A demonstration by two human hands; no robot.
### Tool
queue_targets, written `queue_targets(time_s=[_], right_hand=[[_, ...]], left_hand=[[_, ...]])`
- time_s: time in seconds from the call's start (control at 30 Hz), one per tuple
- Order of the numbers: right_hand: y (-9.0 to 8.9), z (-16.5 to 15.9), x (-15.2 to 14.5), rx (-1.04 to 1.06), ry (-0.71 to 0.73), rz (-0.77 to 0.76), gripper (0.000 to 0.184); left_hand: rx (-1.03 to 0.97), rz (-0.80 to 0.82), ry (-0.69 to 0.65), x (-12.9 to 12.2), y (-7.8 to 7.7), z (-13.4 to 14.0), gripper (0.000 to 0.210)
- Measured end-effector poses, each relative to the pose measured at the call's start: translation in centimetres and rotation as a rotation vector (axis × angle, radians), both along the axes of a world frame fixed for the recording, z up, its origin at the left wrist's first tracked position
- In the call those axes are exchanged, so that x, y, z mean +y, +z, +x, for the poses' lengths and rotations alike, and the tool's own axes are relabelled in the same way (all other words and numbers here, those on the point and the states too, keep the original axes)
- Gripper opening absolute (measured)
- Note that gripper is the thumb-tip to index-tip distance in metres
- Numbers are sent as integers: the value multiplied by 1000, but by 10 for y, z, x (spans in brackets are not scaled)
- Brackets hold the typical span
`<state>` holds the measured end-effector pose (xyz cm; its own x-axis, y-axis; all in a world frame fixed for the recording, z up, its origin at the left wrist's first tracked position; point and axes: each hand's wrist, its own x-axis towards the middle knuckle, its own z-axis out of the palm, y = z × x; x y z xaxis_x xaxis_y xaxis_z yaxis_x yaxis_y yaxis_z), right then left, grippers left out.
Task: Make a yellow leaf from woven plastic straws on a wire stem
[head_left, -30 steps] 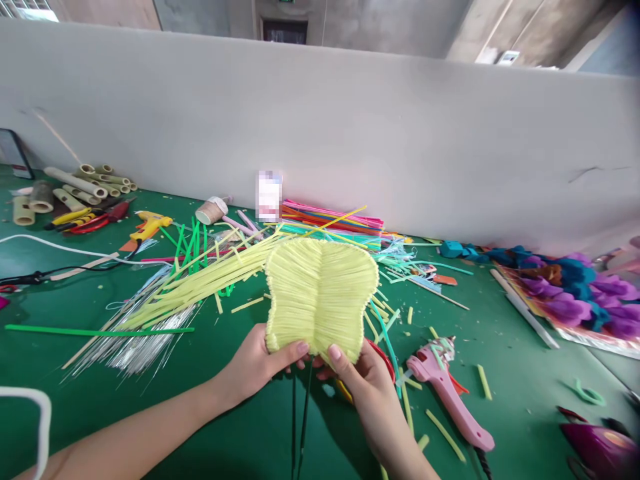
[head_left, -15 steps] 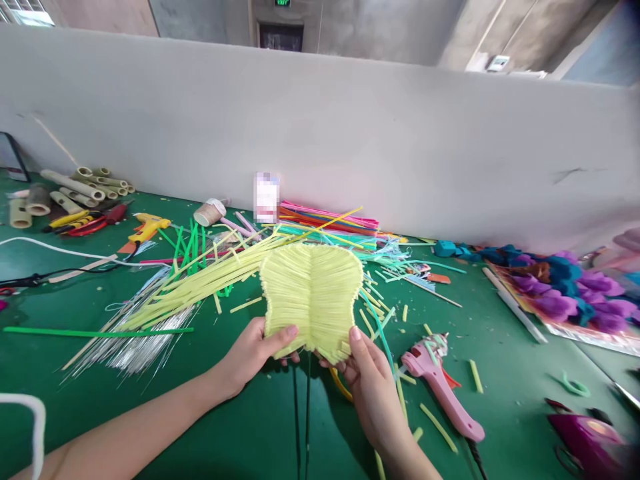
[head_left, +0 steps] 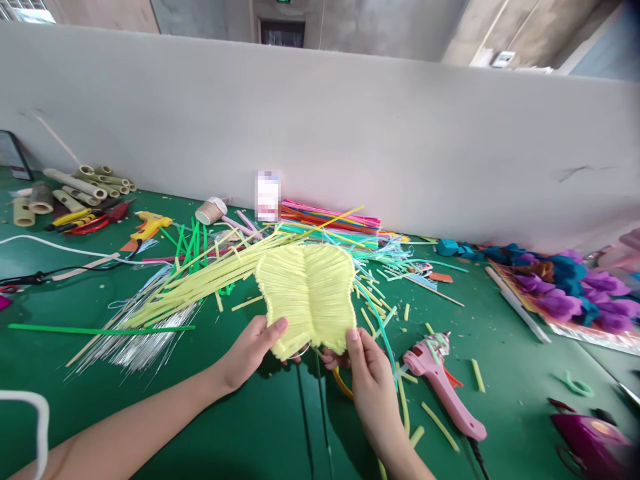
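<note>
A pale yellow petal-shaped piece (head_left: 307,293), made of pipe-cleaner strips laid side by side with a crease down its middle, is held up over the table. My left hand (head_left: 257,347) grips its lower left edge, thumb on the front and fingers behind. At the lower right edge, my right hand (head_left: 370,367) pinches it in the same way. A thin dark stem (head_left: 323,400) runs down from the piece's bottom. The fingers behind the piece are mostly hidden.
Yellow pipe cleaners (head_left: 200,287) lie behind on the green table, over silver wires (head_left: 145,347). A pink glue gun (head_left: 445,383) rests at right, a yellow glue gun (head_left: 150,227) at left. Purple flowers (head_left: 560,303), bamboo tubes (head_left: 75,190) and a mini iron (head_left: 590,437) lie around.
The yellow piece has shifted slightly left and tilted, and its stem now slants down to the right. Both hands keep their grip.
</note>
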<state>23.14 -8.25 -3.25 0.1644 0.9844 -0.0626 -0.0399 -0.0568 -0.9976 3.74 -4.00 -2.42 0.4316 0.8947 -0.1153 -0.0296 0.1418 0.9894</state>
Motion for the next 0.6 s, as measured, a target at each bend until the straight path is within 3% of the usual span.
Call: queue_targets(time_s=[0.17, 0.6], right_hand=[[-7, 3, 0, -96, -68, 18, 39], [-7, 2, 1, 23, -85, -38, 39]], left_hand=[[26, 39, -244, -2, -3, -2, 40], [118, 66, -251, 0, -4, -3, 49]])
